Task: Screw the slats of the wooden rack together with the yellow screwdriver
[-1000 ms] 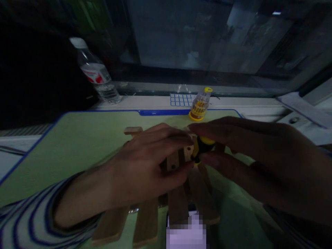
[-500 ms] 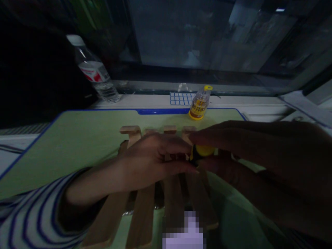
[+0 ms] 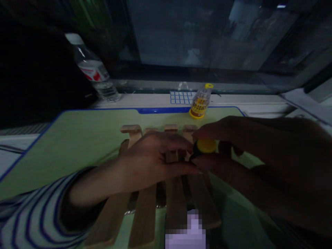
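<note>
A wooden slatted piece (image 3: 144, 214) with several curved-end slats lies on the green tabletop under my hands. My left hand (image 3: 145, 162) rests across the slats, its thumb and forefinger drawn in beside the black part of a yellow-and-black screwdriver (image 3: 206, 145). Whatever those fingers grip is hidden. My right hand (image 3: 261, 159) pinches the screwdriver between thumb and fingers. Its round yellow end faces me, and its tip is out of sight.
On the white windowsill stands a water bottle (image 3: 95, 76) with a white cap. A clear container (image 3: 199, 103) with yellow ends stands behind the slats, near a blue-gridded sheet (image 3: 178, 97). The green tabletop (image 3: 77, 138) has a blue rim. Pixelated purple covers the bottom centre.
The screwdriver's yellow end has turned more towards me and shows rounder. My right hand has shifted slightly with it. My left hand stays nearly in place on the slats.
</note>
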Demonstrator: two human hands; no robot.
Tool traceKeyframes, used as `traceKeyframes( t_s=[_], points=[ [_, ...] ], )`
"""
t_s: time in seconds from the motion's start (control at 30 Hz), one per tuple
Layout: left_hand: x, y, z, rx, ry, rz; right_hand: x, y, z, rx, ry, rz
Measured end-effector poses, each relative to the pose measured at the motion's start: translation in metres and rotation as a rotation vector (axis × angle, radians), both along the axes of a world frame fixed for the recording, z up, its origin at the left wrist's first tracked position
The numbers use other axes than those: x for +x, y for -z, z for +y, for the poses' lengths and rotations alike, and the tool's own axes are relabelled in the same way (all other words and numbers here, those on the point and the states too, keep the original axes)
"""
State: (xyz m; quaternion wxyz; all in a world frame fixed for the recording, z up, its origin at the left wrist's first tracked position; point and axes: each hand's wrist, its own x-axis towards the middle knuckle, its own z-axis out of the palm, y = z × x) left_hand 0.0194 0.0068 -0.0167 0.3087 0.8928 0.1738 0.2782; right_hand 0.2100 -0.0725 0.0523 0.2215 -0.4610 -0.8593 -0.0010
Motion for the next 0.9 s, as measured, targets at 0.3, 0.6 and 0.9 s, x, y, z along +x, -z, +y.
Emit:
traceKeyframes(
  t_s=[0.3, 0.6, 0.9],
  points=[
    [-0.001, -0.002, 0.0, -0.063, 0.05, 0.056, -0.006, -0.003, -0.009, 0.077, -0.063, 0.093],
    [0.0, -0.002, 0.003, -0.175, 0.123, 0.094, 0.0, -0.001, 0.003, 0.204, -0.122, -0.011],
    [0.0, 0.002, 0.003, -0.129, 0.04, 0.108, 0.0, 0.001, 0.005, 0.113, -0.038, -0.117]
  ],
)
